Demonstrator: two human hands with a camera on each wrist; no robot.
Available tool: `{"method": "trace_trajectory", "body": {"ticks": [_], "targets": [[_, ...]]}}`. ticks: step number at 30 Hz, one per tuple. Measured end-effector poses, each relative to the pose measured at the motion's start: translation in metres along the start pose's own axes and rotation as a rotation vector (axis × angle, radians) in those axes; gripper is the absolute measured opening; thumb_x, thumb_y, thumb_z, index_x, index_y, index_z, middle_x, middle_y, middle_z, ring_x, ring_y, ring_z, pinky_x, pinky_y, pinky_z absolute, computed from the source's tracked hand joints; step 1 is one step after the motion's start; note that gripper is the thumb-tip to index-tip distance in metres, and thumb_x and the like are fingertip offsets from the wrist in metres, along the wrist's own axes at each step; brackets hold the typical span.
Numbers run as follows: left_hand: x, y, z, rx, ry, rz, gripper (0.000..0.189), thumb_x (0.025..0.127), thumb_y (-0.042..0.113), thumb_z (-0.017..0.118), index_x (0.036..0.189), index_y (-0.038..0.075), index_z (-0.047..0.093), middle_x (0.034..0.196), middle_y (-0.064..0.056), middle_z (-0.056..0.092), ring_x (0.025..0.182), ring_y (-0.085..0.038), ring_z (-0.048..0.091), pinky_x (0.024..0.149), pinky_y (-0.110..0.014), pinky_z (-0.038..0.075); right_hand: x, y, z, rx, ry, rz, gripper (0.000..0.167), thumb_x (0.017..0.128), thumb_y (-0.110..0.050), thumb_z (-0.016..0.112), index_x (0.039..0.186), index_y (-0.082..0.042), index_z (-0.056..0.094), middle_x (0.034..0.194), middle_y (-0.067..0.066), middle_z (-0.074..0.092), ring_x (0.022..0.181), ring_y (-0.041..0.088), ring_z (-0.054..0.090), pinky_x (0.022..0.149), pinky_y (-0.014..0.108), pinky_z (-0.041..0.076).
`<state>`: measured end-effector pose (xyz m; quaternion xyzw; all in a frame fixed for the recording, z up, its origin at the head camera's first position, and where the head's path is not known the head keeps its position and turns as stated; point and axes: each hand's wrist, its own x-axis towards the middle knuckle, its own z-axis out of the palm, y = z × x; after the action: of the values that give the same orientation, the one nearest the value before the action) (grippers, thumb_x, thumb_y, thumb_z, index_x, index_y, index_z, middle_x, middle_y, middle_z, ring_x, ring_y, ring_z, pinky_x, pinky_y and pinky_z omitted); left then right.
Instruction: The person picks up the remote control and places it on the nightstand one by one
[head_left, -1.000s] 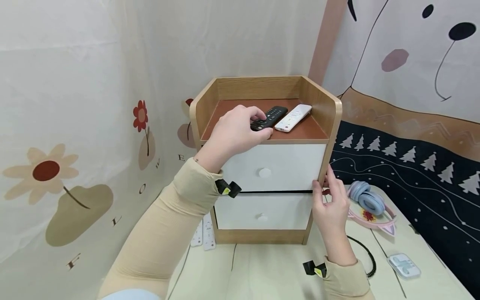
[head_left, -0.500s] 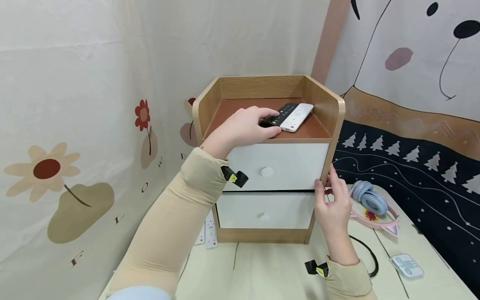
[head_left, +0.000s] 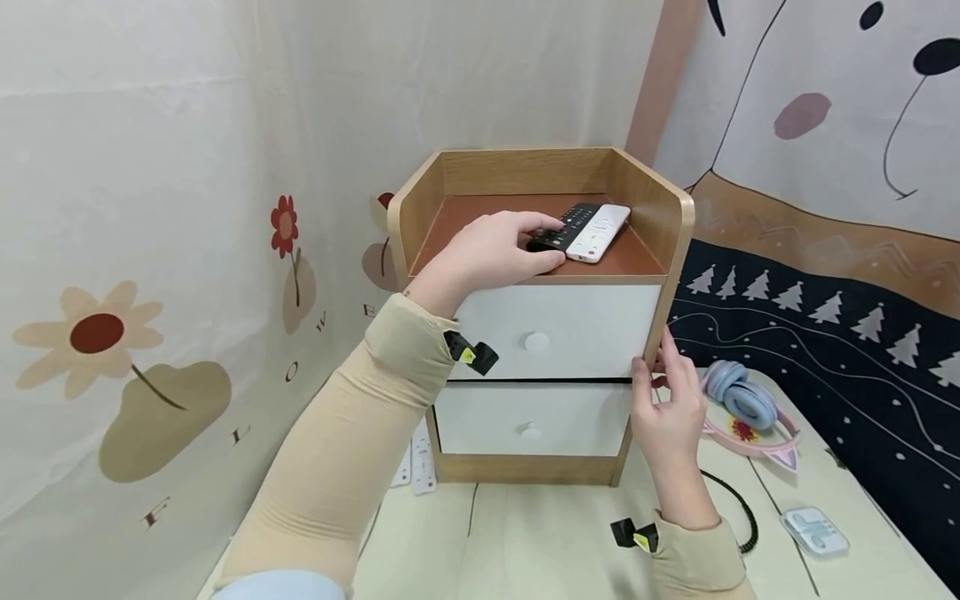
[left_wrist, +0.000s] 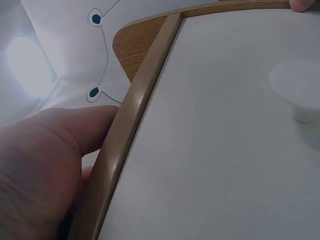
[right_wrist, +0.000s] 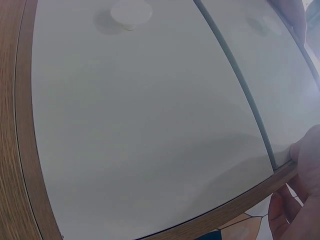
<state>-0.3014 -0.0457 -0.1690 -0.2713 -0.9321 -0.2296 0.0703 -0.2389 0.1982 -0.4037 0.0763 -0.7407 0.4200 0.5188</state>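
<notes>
On the brown top of a small two-drawer bedside cabinet (head_left: 525,469) lies a black remote control (head_left: 576,222). My left hand (head_left: 491,250) grips its near left part, with the thumb at the front and fingers over the buttons. Alongside it, apparently touching, is a white remote control (head_left: 598,233). In the left wrist view, my left hand (left_wrist: 45,160) is beside the cabinet's top front edge. My right hand (head_left: 670,408) grips the cabinet's right side near the gap between drawers, thumb on the front edge. Both white drawers are closed, each with a round knob (head_left: 537,342).
Right of the cabinet lie blue headphones (head_left: 741,394) with a pink cat-ear band, a black coiled cord (head_left: 742,508) and a clear case (head_left: 815,532) holding something white. White remotes (head_left: 423,458) stand at the cabinet's left side. Printed fabric walls (head_left: 810,308) rise close behind the pale tabletop (head_left: 540,533).
My left hand has moved right with the black remote, closing its gap to the white one. The right hand keeps its hold on the cabinet. The head view has shifted slightly.
</notes>
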Motion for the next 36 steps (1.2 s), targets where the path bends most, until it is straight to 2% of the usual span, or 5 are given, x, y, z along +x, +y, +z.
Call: {"method": "trace_trajectory", "body": {"ticks": [6, 15, 28, 32, 36], "targets": [[-0.010, 0.000, 0.006, 0.010, 0.102, 0.004, 0.052, 0.103, 0.049, 0.073, 0.152, 0.034, 0.065, 0.146, 0.008, 0.072, 0.138, -0.015, 0.065, 0.116, -0.043, 0.050, -0.001, -0.001, 0.000, 0.014, -0.001, -0.010, 0.061, 0.098, 0.004, 0.076, 0.156, -0.005, 0.061, 0.107, 0.024, 0.071, 0.098, 0.001, 0.055, 0.085, 0.001, 0.042], [-0.037, 0.002, 0.014, 0.044, 0.259, -0.005, 0.056, 0.103, 0.049, 0.073, 0.156, 0.033, 0.062, 0.157, 0.004, 0.064, 0.142, -0.024, 0.059, 0.115, -0.047, 0.051, 0.000, -0.002, -0.001, 0.010, -0.020, -0.011, 0.062, 0.100, 0.002, 0.074, 0.159, -0.008, 0.059, 0.108, 0.025, 0.070, 0.100, -0.006, 0.053, 0.085, 0.001, 0.042], [-0.086, -0.011, 0.036, -0.052, 0.561, 0.299, 0.050, 0.097, 0.024, 0.079, 0.146, 0.014, 0.071, 0.138, -0.010, 0.074, 0.125, -0.029, 0.064, 0.106, -0.046, 0.050, -0.001, -0.002, 0.000, 0.010, -0.026, -0.018, 0.061, 0.101, 0.001, 0.073, 0.159, -0.008, 0.058, 0.108, 0.025, 0.070, 0.101, -0.008, 0.053, 0.085, 0.001, 0.043], [-0.095, -0.018, 0.042, -0.037, 0.672, 0.370, 0.046, 0.096, 0.021, 0.079, 0.140, 0.011, 0.074, 0.133, -0.012, 0.074, 0.122, -0.033, 0.065, 0.105, -0.047, 0.050, -0.001, -0.002, 0.001, 0.010, -0.013, -0.013, 0.061, 0.100, 0.003, 0.074, 0.158, -0.008, 0.059, 0.107, 0.025, 0.070, 0.098, -0.001, 0.055, 0.085, 0.001, 0.043], [-0.107, -0.026, 0.051, -0.003, 0.805, 0.452, 0.042, 0.095, 0.016, 0.078, 0.136, 0.006, 0.075, 0.131, -0.015, 0.073, 0.121, -0.036, 0.065, 0.103, -0.048, 0.051, -0.003, 0.000, 0.000, 0.002, -0.023, -0.004, 0.062, 0.101, 0.002, 0.073, 0.160, -0.009, 0.058, 0.109, 0.025, 0.069, 0.101, -0.009, 0.052, 0.085, 0.002, 0.043]]}}
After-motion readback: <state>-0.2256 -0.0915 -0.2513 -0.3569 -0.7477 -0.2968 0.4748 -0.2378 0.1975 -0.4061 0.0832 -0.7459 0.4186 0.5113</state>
